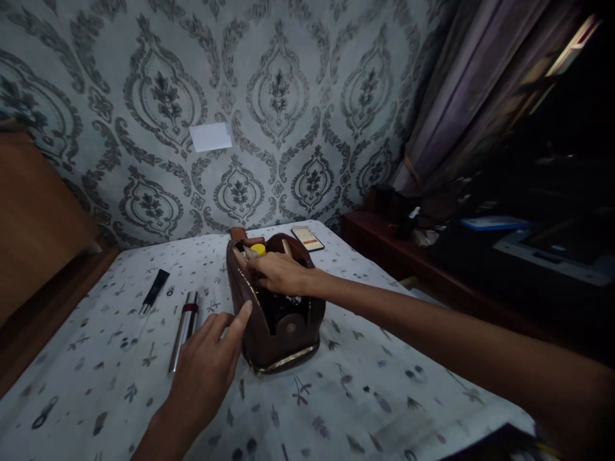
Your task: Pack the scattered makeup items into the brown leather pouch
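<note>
A brown zippered bag point(281, 342) stands unzipped on the patterned cloth, its front flap folded down. My right hand point(281, 272) reaches into its opening, fingers curled downward near a yellow cap point(258, 249). What those fingers grip, if anything, is hidden. My left hand point(209, 362) is at the bag's left side; one digit stretches out against the brown wall and the others are loosely bent, holding nothing visible. Beside that hand lies a silver tube with a dark red band point(185, 326). Farther left is a small black-topped tube point(154, 289).
Behind the bag, a phone point(308, 239) with a lit screen lies on the cloth-covered table point(365, 384). A wooden panel point(38, 218) rises at left. Patterned wallpaper with a white card point(210, 137) closes the back. Dark clutter and a curtain point(446, 96) stand at right.
</note>
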Motion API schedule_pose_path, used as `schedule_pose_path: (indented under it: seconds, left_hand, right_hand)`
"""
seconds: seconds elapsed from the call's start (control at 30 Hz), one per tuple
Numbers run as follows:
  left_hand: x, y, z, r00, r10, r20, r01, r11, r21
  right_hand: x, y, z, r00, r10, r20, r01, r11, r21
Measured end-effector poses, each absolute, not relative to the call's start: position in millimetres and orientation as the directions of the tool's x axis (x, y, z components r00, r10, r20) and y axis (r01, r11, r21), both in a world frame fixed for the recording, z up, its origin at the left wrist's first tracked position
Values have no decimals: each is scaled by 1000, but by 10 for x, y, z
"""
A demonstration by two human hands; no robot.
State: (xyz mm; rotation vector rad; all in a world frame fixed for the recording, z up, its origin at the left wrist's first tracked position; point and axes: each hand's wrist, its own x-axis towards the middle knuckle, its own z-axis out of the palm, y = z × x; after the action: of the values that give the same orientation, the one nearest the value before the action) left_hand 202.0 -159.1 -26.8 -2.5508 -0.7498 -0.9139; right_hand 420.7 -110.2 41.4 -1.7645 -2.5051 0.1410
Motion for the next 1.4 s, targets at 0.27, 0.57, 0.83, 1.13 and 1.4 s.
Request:
schedule_pose_path:
  seconds: [0.27,0.57,0.83,1.13,1.4]
  left_hand:
    - [2027,-1584,-312,647,378,662,596,-792,-130]
    - [2020,-1596,-305,651,389,652,602,-788,-131]
    - [2041,-1599,-295,650,367,666,591,-795,-139]
    - [2048,-1584,-335,635,388,668,580,-810,-81]
    - [2020,-1577,-398,630,420,653,589,-807,-49]
  right_hand:
    - [4281,-1084,415,-267,962,57,950,273,-152]
    - [4260,-1126,349,-276,959,71,951,283,-125]
    - [4256,-1186,345,-330,942,63,941,334,-59]
    - [4270,-1229,420,-394,919,23,919,394,5]
    - [4263,-1246,442,-405,914,27,914,406,-4]
